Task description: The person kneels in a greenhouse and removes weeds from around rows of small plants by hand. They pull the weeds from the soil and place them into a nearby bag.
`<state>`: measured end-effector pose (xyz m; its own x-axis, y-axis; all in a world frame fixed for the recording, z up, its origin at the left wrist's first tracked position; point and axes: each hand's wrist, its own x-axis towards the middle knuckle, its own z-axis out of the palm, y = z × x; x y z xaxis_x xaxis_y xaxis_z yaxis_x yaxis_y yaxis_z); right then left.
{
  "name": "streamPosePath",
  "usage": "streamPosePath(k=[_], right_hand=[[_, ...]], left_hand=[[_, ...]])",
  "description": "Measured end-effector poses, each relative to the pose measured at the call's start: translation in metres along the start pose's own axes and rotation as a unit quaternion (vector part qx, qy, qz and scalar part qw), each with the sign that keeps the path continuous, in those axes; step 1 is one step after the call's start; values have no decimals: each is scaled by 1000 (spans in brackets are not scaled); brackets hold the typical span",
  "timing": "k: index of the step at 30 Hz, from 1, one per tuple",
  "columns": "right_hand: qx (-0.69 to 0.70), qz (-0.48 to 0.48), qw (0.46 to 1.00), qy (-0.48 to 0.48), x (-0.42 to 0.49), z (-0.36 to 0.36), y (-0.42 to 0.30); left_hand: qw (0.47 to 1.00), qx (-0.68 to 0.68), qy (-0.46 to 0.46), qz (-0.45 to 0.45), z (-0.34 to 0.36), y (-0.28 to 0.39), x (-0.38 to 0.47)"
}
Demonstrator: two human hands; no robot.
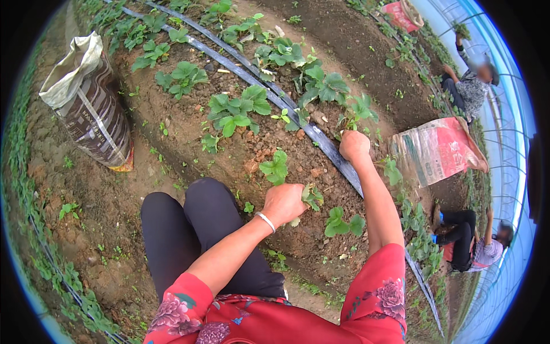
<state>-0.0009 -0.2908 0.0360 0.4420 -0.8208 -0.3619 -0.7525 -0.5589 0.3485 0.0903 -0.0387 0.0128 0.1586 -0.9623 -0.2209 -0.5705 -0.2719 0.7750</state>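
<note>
My left hand [284, 204], with a white bracelet at its wrist, is closed around a small bunch of green leaves [313, 197]. Those leaves stick out on the hand's right side, with a pale bit below it. Just above the knuckles is another leaf cluster [275, 167]; whether it is held or rooted, I cannot tell. Beyond the black drip tape [339, 165], my right hand [355, 146] is shut at the base of a strawberry plant [360, 109]. Its fingertips and the stems between them are mostly hidden behind the fist.
An upright woven fertilizer sack [92, 103] stands at left, its top open. A red-and-white sack [434, 150] lies at right, another red sack [401, 16] farther off. Two people [470, 88] crouch or sit along the right rows. More strawberry plants [238, 107] line the soil bed.
</note>
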Motion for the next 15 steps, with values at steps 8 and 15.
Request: streamPosePath(k=[8,15], right_hand=[[54,18,987,148,-50,10,7],[386,55,863,321,-12,4,-4]], left_hand=[[1000,15,8,-4,1,0,3],[1000,16,8,-3,1,2,1]])
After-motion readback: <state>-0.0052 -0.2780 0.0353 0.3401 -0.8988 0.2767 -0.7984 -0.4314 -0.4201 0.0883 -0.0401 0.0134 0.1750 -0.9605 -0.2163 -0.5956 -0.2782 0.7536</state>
